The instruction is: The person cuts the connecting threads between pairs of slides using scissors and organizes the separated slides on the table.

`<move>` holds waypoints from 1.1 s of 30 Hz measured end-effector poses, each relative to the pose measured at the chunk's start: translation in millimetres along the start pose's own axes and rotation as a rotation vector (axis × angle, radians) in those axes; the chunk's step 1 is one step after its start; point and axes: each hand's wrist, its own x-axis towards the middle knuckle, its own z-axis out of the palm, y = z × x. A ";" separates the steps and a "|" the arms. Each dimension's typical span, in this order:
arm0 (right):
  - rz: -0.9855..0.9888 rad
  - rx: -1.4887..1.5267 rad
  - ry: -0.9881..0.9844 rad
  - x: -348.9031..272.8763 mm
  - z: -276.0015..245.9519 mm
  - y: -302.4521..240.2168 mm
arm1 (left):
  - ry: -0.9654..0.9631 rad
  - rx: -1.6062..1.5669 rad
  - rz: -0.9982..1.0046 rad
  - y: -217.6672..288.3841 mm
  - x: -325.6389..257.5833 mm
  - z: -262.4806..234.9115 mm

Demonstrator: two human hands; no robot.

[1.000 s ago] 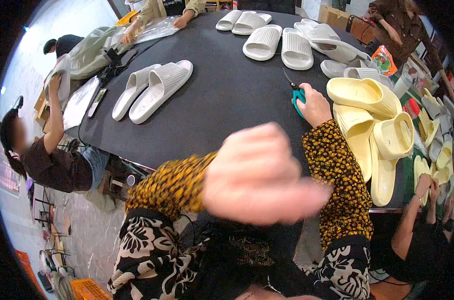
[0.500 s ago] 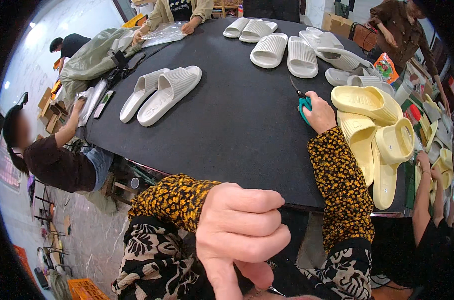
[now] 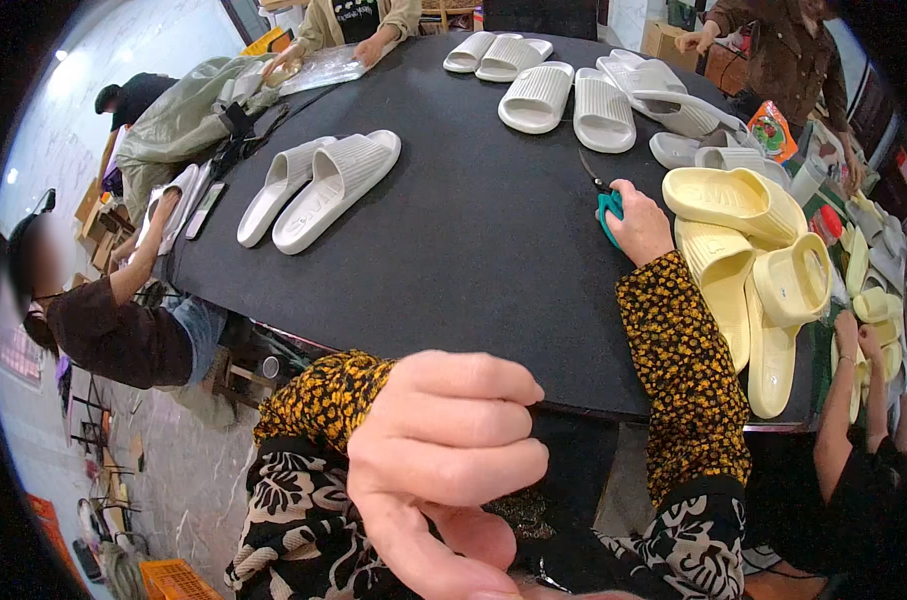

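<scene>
Head view: the scissors (image 3: 609, 213) have teal looped handles and slim, dark, curved blades. They lie over a matte black tabletop (image 3: 453, 275), left of smooth pale-yellow slides (image 3: 716, 265). Grey slides (image 3: 605, 115) beyond have ribbed straps. Lettering is moulded into some footbeds. Scissors' long axis runs away from the wearer, leaning left; tips point toward a grey slide. Right hand (image 3: 640, 222) is wrapped around the handles. Left hand (image 3: 453, 430) is loosely fisted; whether it encloses anything cannot be told.
</scene>
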 end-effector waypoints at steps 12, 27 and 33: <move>-0.019 0.010 0.005 7.7 2.2 -8.0 | 0.020 -0.340 -0.163 -6.9 19.7 -11.2; -0.030 -0.011 0.002 5.5 -0.9 -8.9 | -0.018 -0.343 -0.270 -13.3 12.7 -12.4; -0.020 -0.017 -0.006 7.2 1.4 -7.4 | -0.059 -0.330 -0.314 -10.7 11.8 -14.4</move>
